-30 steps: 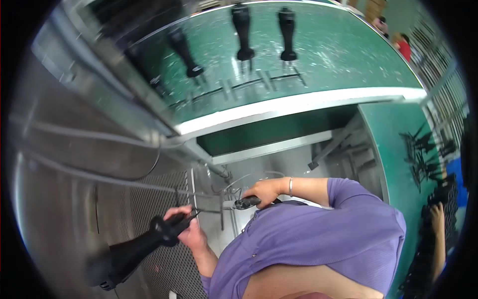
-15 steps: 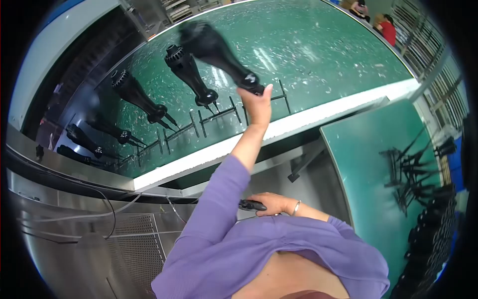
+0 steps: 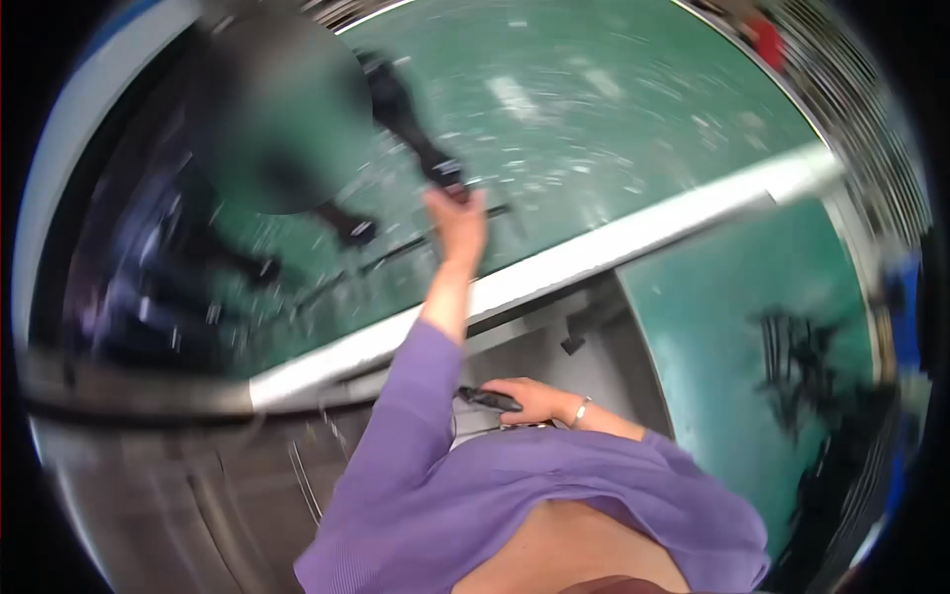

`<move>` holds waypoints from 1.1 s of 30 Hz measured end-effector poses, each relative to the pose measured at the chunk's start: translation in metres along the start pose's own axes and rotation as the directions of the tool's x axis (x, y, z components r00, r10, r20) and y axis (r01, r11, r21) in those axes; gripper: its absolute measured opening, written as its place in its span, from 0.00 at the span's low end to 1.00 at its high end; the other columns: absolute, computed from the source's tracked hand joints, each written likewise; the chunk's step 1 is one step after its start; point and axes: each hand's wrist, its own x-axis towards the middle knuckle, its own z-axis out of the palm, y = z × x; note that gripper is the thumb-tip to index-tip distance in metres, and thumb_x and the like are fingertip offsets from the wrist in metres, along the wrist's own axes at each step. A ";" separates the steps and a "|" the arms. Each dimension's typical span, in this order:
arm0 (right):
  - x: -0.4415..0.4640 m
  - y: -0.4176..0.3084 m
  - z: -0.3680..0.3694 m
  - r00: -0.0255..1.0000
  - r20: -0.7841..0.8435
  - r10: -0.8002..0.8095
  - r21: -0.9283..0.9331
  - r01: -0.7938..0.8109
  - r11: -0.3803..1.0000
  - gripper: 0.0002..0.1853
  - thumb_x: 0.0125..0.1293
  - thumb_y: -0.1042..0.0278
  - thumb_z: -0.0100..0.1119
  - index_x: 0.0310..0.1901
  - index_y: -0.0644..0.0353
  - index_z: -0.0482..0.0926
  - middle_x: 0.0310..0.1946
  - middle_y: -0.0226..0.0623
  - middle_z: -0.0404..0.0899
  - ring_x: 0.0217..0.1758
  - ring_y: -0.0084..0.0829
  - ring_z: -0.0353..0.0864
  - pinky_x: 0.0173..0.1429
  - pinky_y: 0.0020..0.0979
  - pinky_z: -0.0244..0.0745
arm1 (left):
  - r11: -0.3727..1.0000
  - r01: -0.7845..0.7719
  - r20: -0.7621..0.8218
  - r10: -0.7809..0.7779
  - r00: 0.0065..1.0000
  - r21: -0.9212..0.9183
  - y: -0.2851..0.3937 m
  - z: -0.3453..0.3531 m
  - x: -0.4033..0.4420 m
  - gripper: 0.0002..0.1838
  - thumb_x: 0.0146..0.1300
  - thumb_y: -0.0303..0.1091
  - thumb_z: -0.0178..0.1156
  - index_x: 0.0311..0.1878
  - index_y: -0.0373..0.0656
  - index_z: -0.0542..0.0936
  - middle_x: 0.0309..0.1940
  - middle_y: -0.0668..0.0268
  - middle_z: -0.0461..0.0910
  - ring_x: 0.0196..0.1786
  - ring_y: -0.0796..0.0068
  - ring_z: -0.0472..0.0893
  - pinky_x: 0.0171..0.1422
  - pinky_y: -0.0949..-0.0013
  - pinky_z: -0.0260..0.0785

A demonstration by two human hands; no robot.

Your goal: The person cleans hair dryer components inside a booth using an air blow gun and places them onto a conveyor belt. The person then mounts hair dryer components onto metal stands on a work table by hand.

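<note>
My left hand is stretched out over the green surface, its fingers closed round the narrow end of a long black part. Below the hand runs a thin dark rack with short prongs. Other black parts, smeared by motion, stand to the left, one with its narrow end near the rack. Close to my body, my right hand is wrapped round the handle of a dark tool. A round blurred patch hides the upper left part of the view.
A white edge borders the large green surface. To the right, a lower green table carries black stands and a dark pile of parts. A person in red is at the far upper right.
My left hand has carried the black part from low on the left up over the green surface, at the rack. The view has turned. My right hand stays near my body with the tool.
</note>
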 end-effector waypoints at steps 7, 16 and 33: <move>-0.011 -0.022 0.008 0.979 -0.200 0.038 0.161 -0.006 0.987 0.33 0.50 0.65 0.62 0.61 0.59 0.65 0.46 0.49 0.76 0.48 0.43 0.75 0.55 0.36 0.69 | 0.988 -0.138 0.092 0.144 0.985 -0.069 -0.025 -0.005 0.006 0.36 0.51 0.32 0.69 0.54 0.28 0.56 0.48 0.49 0.66 0.46 0.57 0.72 0.48 0.59 0.69; -0.083 -0.080 -0.015 0.840 -0.521 0.152 0.640 0.266 0.721 0.32 0.44 0.59 0.68 0.52 0.66 0.75 0.48 0.39 0.77 0.52 0.32 0.74 0.56 0.30 0.68 | 0.927 -0.208 0.141 0.261 0.955 -0.311 -0.037 -0.159 -0.122 0.27 0.58 0.20 0.54 0.60 0.38 0.57 0.52 0.58 0.64 0.50 0.67 0.71 0.53 0.65 0.68; 0.198 -0.190 0.118 0.652 0.673 -0.350 0.212 0.284 0.935 0.35 0.53 0.64 0.65 0.63 0.60 0.63 0.62 0.44 0.62 0.66 0.41 0.60 0.69 0.36 0.54 | 0.813 0.064 -0.755 -0.564 0.335 -0.578 -0.080 -0.415 -0.298 0.30 0.59 0.32 0.56 0.62 0.39 0.55 0.43 0.63 0.71 0.38 0.73 0.75 0.44 0.67 0.71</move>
